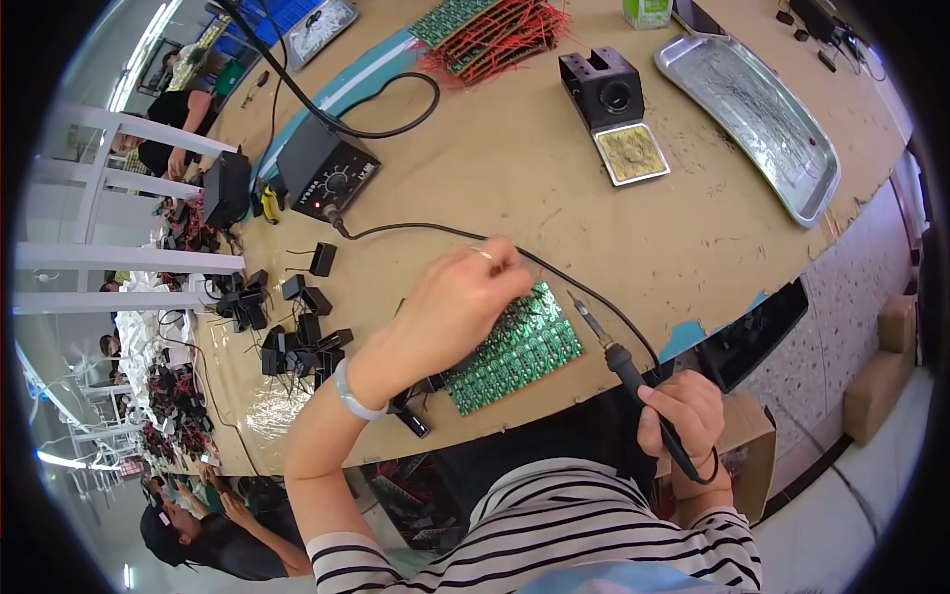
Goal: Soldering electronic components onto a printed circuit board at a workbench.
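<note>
A green circuit board panel [520, 368] with rows of small solder pads lies near the table's front edge. My left hand [457, 297] is over its upper left part, fingers curled together; whatever they pinch is hidden. Thin dark leads show on the board just beside these fingers. My right hand [690, 414] grips a soldering iron [623, 364] by its black handle, off the table's front edge. The iron's tip points up and left, just right of the board and apart from it. Its black cord runs back to a soldering station [332, 176].
Black box-shaped components with leads [309, 332] lie left of the board. Farther back are an iron stand [606, 87] with a yellow pad [633, 154], a metal tray [767, 124] of thin wire pieces, and stacked boards with red wires [500, 38]. Other people [213, 525] sit at left.
</note>
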`<action>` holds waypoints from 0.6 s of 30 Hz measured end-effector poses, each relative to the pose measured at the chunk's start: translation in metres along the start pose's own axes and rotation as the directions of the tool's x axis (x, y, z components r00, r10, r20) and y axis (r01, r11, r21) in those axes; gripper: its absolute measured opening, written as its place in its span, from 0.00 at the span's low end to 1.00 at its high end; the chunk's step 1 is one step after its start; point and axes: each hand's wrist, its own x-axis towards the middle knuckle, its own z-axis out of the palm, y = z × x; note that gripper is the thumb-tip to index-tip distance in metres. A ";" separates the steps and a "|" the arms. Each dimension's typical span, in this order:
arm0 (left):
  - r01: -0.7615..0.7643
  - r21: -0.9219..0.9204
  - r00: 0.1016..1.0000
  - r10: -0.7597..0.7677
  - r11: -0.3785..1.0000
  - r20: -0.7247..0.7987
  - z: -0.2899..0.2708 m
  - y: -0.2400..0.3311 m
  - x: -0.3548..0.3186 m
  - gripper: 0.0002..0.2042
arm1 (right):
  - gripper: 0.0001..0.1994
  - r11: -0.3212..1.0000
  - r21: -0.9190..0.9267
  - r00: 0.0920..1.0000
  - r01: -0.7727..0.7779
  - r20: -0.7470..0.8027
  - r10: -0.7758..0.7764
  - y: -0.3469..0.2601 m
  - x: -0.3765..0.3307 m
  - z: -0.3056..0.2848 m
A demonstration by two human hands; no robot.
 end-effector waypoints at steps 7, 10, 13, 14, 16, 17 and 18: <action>-0.143 0.252 0.978 0.098 0.957 0.184 0.022 -0.010 0.011 0.06 | 0.14 0.999 0.026 0.999 -0.019 0.046 0.018 0.008 -0.004 0.007; -0.133 0.214 0.982 0.100 0.968 0.158 0.018 -0.011 0.010 0.03 | 0.15 1.000 0.020 0.999 -0.021 0.042 0.020 0.012 -0.002 0.011; -0.101 0.169 0.982 0.072 0.980 0.174 0.015 -0.011 0.008 0.05 | 0.15 0.999 0.025 0.998 -0.021 0.057 0.019 0.014 0.000 0.012; -0.092 0.162 0.986 0.067 0.982 0.156 0.016 -0.010 0.009 0.05 | 0.15 0.999 0.023 0.998 -0.024 0.058 0.023 0.014 0.002 0.012; -0.076 0.159 0.989 0.054 0.984 0.137 0.016 -0.010 0.007 0.06 | 0.15 0.999 0.035 0.997 -0.023 0.072 0.021 0.014 0.004 0.016; -0.072 0.156 0.989 0.050 0.985 0.140 0.016 -0.010 0.007 0.06 | 0.15 0.999 0.037 0.997 -0.024 0.073 0.021 0.014 0.004 0.017; -0.069 0.152 0.989 0.047 0.986 0.142 0.016 -0.010 0.007 0.06 | 0.15 0.999 0.036 0.997 -0.022 0.072 0.019 0.014 0.004 0.018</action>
